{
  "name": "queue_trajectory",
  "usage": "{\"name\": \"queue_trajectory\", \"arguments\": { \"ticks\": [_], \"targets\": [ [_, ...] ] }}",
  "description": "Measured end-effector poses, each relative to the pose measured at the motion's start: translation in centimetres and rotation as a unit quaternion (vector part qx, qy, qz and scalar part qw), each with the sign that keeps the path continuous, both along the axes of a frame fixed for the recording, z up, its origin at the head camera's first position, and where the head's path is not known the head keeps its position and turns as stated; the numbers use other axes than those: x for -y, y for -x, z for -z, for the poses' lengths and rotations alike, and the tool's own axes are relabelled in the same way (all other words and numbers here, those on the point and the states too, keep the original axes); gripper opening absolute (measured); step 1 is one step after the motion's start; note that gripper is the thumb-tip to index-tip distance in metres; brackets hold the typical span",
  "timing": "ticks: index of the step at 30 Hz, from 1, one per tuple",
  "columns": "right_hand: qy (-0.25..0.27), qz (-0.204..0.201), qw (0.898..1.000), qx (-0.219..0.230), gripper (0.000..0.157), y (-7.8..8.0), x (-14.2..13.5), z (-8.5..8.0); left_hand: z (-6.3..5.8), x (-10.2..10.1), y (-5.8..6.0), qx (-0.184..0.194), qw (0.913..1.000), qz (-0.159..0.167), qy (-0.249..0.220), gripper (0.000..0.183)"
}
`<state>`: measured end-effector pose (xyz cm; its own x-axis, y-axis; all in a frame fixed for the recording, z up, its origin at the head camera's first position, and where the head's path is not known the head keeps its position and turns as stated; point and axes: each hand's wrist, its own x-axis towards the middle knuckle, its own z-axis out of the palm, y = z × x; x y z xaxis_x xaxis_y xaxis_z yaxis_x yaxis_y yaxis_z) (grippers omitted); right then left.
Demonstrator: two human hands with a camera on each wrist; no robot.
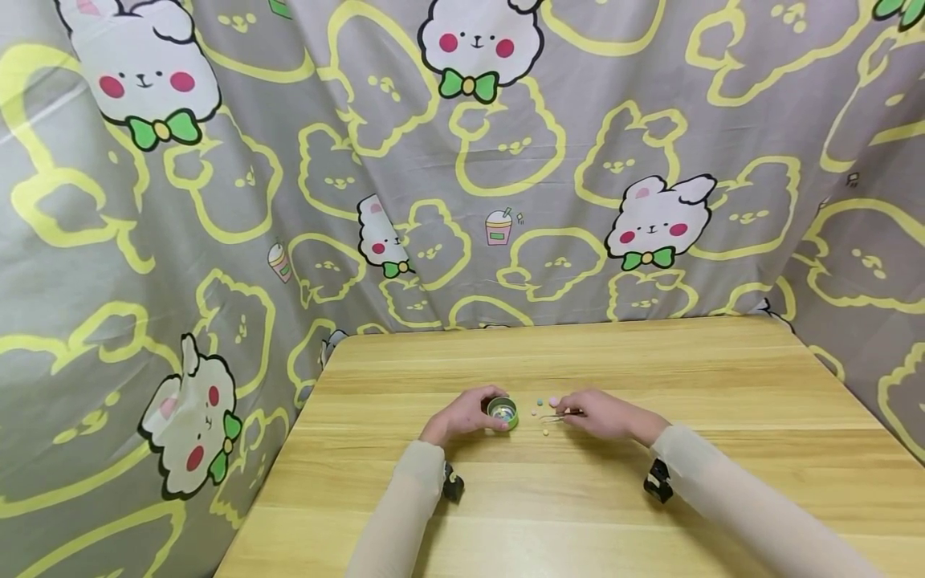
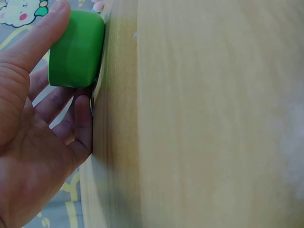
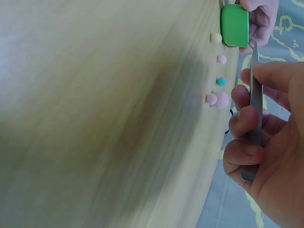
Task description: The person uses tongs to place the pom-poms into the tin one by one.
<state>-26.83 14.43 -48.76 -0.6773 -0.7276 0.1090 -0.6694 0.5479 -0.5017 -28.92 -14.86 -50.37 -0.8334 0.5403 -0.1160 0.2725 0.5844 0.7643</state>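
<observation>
Half-curled L hand (image 1: 470, 412) gripping round green tub (image 2: 78, 50); curled R hand (image 1: 603, 413) holding slim grey metal tweezers (image 3: 256, 102) nr small coloured balls (image 3: 221, 81).

The left hand (image 1: 471, 412) grips a round green container (image 1: 514, 421) on the wooden surface (image 1: 535, 514). The right hand (image 1: 601, 413) holds tweezers (image 1: 562, 416) among small coloured balls (image 1: 554, 401).
</observation>
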Motion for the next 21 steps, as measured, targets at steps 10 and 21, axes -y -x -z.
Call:
{"name": "queue_trajectory", "arguments": {
  "ticks": [10, 21],
  "targets": [
    [0.005, -0.011, 1.0, -0.018, 0.014, -0.34, -0.3, 0.66, -0.01, 0.05, -0.1, 0.0, 1.0, 0.0, -0.002, 0.053],
    [0.002, -0.01, 1.0, -0.005, 0.014, -0.51, -0.4, 0.96, 0.03, 0.01, -0.08, 0.004, 0.9999, -0.001, -0.012, 0.05]
  ]
}}
